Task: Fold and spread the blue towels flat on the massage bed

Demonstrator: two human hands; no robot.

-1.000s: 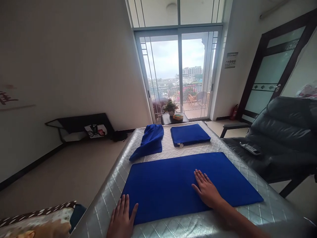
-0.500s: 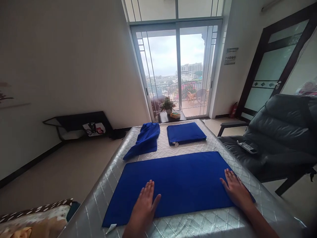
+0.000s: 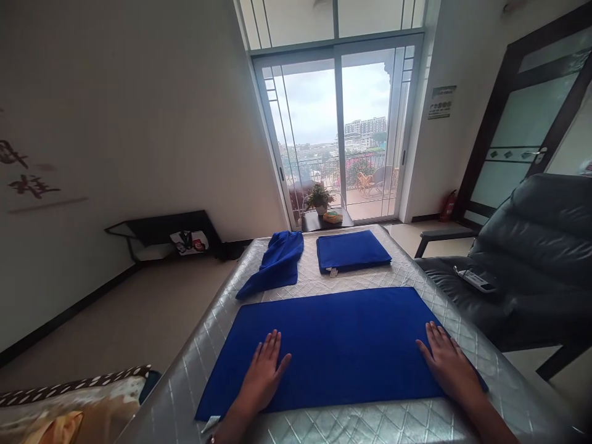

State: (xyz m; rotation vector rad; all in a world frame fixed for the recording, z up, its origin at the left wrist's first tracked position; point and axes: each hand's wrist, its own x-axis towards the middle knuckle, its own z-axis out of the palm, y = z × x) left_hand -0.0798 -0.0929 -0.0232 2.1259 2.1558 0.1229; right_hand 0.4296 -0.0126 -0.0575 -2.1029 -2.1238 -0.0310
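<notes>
A blue cloth [image 3: 342, 345] lies spread flat across the near part of the table, with a white tag at its near left corner. My left hand [image 3: 264, 373] rests palm down on its left part, fingers stretched and thumb apart. On the cloth's right edge lies my right hand [image 3: 449, 361], also flat with the thumb out. Beyond it, a folded blue cloth stack [image 3: 354, 250] with a small white tag sits at the far right. A crumpled blue cloth [image 3: 277, 264] lies at the far left.
The table has a silver quilted cover [image 3: 370, 425]. To the right stands a black leather armchair [image 3: 531, 265] with a remote-like device [image 3: 476, 280] on its seat. A potted plant [image 3: 320, 198] stands beyond the far edge. Patterned bedding [image 3: 92, 401] is at the lower left.
My left hand has slid left and slightly farther over the cloth. The right hand stays flat near the right edge. The view has turned a little to the left.
</notes>
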